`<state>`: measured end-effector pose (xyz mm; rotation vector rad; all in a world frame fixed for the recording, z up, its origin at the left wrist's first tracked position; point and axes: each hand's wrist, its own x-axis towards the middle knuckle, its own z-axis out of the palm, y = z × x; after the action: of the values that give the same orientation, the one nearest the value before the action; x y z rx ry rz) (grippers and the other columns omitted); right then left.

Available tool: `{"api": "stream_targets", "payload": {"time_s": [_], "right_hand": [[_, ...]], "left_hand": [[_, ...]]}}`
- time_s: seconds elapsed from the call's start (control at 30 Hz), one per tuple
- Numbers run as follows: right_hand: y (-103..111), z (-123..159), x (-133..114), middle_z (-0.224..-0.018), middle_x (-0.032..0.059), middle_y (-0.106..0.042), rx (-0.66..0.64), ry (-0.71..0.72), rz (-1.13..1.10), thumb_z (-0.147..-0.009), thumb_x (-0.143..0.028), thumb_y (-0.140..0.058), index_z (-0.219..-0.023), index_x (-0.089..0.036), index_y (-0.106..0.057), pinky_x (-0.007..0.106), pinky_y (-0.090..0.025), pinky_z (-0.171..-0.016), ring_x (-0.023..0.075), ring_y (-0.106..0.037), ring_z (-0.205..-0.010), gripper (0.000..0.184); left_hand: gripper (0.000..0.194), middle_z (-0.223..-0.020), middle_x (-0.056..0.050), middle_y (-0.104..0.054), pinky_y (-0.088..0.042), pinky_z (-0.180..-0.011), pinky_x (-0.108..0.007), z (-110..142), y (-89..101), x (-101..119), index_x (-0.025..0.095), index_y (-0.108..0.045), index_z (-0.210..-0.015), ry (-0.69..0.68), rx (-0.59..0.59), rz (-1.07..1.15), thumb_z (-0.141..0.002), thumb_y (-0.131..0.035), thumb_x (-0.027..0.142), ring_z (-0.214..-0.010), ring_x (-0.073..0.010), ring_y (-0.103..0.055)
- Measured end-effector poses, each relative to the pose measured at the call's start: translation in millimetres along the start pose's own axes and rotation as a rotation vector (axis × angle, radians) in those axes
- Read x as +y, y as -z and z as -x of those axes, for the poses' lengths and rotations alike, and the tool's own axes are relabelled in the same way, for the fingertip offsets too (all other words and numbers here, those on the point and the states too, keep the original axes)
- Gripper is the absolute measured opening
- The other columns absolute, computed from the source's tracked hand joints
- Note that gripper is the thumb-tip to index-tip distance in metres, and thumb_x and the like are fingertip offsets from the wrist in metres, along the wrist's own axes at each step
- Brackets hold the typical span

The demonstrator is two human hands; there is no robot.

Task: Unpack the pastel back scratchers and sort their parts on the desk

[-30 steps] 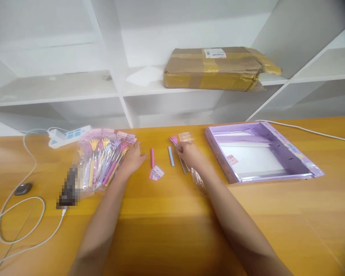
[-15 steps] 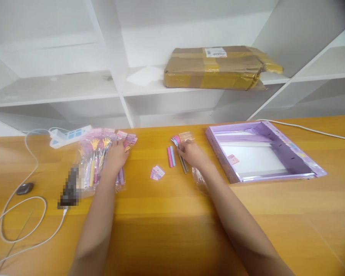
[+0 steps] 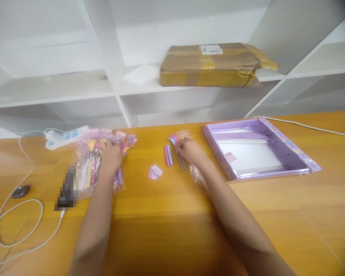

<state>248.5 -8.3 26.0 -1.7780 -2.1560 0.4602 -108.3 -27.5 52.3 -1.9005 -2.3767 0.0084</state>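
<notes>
My left hand [image 3: 110, 156] lies on a heap of clear packets [image 3: 87, 165] that hold small hand-shaped sticks in yellow, pink and purple; its fingers curl over one packet. My right hand [image 3: 191, 150] rests at the middle of the wooden table [image 3: 172, 230], fingers on a thin grey stick [image 3: 180, 161] with a pink hand-shaped end. Just left of it lie a pink stick [image 3: 166, 156] and a blue stick [image 3: 169, 154] side by side. A small pink label [image 3: 155, 172] lies in front of them. An empty clear wrapper [image 3: 197, 178] sits under my right forearm.
An open purple box [image 3: 293, 153] with a white bottom lies at the right. A white power strip [image 3: 63, 137] with white cables [image 3: 20, 214] and a dark blurred object [image 3: 66, 188] are at the left. A taped cardboard parcel [image 3: 212, 65] sits on the white shelves behind.
My left hand moved left from the pink stick onto the packet heap. The pink stick now lies next to the blue one. My right hand stayed by the grey stick.
</notes>
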Motion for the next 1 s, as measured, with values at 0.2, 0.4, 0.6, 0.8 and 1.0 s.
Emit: {"api": "stream_targets", "payload": {"time_s": [0.2, 0.4, 0.6, 0.8, 1.0], "right_hand": [[5, 1, -3, -0.101, 0.0095, -0.073, 0.004, 0.014, -0.003, -0.108, -0.034, -0.059, -0.081, -0.021, -0.064, 0.028, -0.039, -0.076, 0.0196, -0.064, -0.088, 0.03], [12, 4, -10, -0.104, 0.011, -0.074, 0.066, 0.023, -0.048, -0.107, -0.033, -0.058, -0.085, -0.021, -0.063, 0.03, -0.039, -0.076, 0.0223, -0.066, -0.091, 0.026], [19, 9, -27, -0.1, 0.0084, -0.075, 0.095, -0.014, -0.224, -0.106, -0.034, -0.058, -0.093, -0.022, -0.062, 0.031, -0.042, -0.073, 0.021, -0.065, -0.083, 0.018], [30, 26, -55, -0.088, 0.002, -0.071, -0.152, 0.153, -0.81, -0.108, -0.062, -0.051, -0.113, -0.024, -0.057, 0.032, -0.052, -0.068, 0.0198, -0.068, -0.074, 0.039], [27, 29, -67, -0.077, -0.0063, -0.064, -0.143, 0.117, -1.019, -0.094, -0.058, -0.076, -0.121, -0.028, -0.05, 0.028, -0.047, -0.052, 0.0147, -0.06, -0.053, 0.048]], "left_hand": [[0.033, -0.108, -0.018, -0.076, -0.053, -0.096, -0.047, -7, -2.0, -14, 0.019, -0.081, -0.088, -0.086, -0.087, 0.149, -0.099, -0.065, 0.046, -0.107, -0.0375, -0.069], [0.034, -0.089, -0.013, -0.073, -0.053, -0.083, -0.041, -3, 7.0, -10, 0.023, -0.06, -0.067, -0.117, 0.034, 0.359, -0.094, -0.063, 0.044, -0.088, -0.0305, -0.07], [0.029, -0.077, -0.002, -0.06, -0.046, -0.08, -0.031, 12, 28.3, 12, 0.024, -0.034, -0.062, -0.313, -0.016, 0.846, -0.075, -0.06, 0.023, -0.104, -0.0251, -0.069], [0.038, -0.078, 0.001, -0.046, -0.037, -0.069, -0.03, 34, 46.7, 44, 0.023, -0.03, -0.066, -0.594, -0.278, 0.982, -0.081, -0.065, 0.024, -0.073, -0.0152, -0.047], [0.044, -0.082, 0.002, -0.046, -0.037, -0.068, -0.028, 47, 51.5, 66, 0.021, -0.041, -0.073, -0.727, -0.367, 0.986, -0.099, -0.068, 0.044, -0.072, -0.0134, -0.044]]}}
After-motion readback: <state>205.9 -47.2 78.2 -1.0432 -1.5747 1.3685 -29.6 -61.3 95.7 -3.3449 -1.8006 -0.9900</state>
